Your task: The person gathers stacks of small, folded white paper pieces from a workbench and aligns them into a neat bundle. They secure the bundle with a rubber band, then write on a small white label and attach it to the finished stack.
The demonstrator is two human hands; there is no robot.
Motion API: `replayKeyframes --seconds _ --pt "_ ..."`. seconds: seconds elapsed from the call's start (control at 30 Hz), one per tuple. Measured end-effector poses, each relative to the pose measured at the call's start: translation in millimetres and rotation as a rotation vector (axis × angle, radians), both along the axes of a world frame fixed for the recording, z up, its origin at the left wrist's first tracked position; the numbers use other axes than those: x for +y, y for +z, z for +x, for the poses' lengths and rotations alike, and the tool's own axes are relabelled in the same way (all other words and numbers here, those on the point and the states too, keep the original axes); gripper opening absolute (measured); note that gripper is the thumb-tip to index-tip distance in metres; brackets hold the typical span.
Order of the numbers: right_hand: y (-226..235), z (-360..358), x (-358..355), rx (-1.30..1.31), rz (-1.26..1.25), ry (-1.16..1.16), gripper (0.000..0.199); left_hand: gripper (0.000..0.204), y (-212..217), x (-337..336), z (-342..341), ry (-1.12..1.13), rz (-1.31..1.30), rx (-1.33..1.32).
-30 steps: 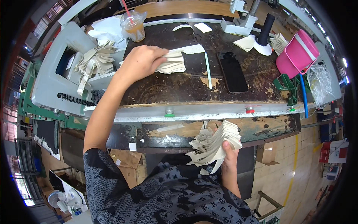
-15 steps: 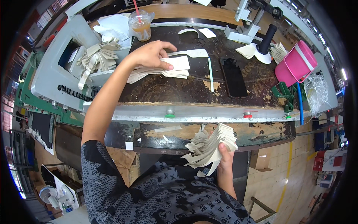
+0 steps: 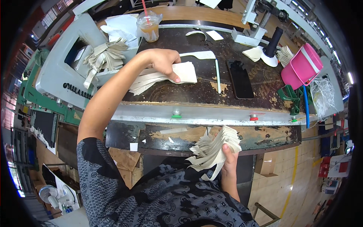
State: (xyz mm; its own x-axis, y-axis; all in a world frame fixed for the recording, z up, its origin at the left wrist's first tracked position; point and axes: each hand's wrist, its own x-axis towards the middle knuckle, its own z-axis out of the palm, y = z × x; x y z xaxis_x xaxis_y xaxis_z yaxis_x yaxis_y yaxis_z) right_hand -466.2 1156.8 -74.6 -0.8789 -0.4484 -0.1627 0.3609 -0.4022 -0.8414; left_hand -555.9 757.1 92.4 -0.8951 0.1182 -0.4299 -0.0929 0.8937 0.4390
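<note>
My left hand (image 3: 165, 63) is closed over a flat stack of cream fabric pieces (image 3: 184, 72) on the dark worktable. Its thumb presses on the top piece, while the fingers curl down at the far edge, partly hidden. Toward my forearm the stack's ends fan out. Near my lap, my right hand (image 3: 230, 160) grips a thick bundle of cream fabric strips (image 3: 215, 145). The thumb lies across the near side of that bundle; the other fingers are mostly hidden behind it. Its strips splay to the left, and one tail hangs down.
A phone (image 3: 240, 80) and a thin white strip (image 3: 217, 75) lie right of the stack. Behind stands a plastic cup (image 3: 149, 28) with a straw. More cream pieces (image 3: 104, 56) heap up at left. A pink bucket (image 3: 300, 66) is at the right, near a machine column (image 3: 261, 26).
My left hand's fingers have curled in from a more stretched pose and closed at the stack's far edge. My right hand keeps its bundle nearly still. The view has shifted slightly.
</note>
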Motion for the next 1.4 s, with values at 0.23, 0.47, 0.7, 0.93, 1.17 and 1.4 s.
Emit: replayKeyframes --seconds 0.23,0.47,0.7,0.93,1.17,1.4 --pt "7.8 4.0 -3.6 -0.020 0.003 0.036 0.071 0.060 -8.7 -7.1 34.8 -0.039 0.095 0.225" --pt "11.2 0.5 -7.7 -0.023 0.000 0.041 0.069 0.066 -11.2 -3.8 76.3 0.131 0.301 0.441" --pt "11.9 -11.4 -22.4 -0.003 -0.047 0.042 0.062 0.069 5.8 18.1 126.9 0.252 0.872 0.748" --pt "21.2 -11.1 -54.2 0.050 0.016 -0.150 0.068 0.068 -50.3 128.1 203.2 0.438 1.027 0.789" --pt "34.2 -7.8 -72.9 -0.061 -0.292 -0.234 0.079 0.071 -112.7 209.7 195.3 0.334 1.437 0.451" --pt "35.2 -2.2 -70.6 0.293 0.001 -0.216 0.089 0.043 -94.8 182.9 195.7 -0.060 1.166 0.605"
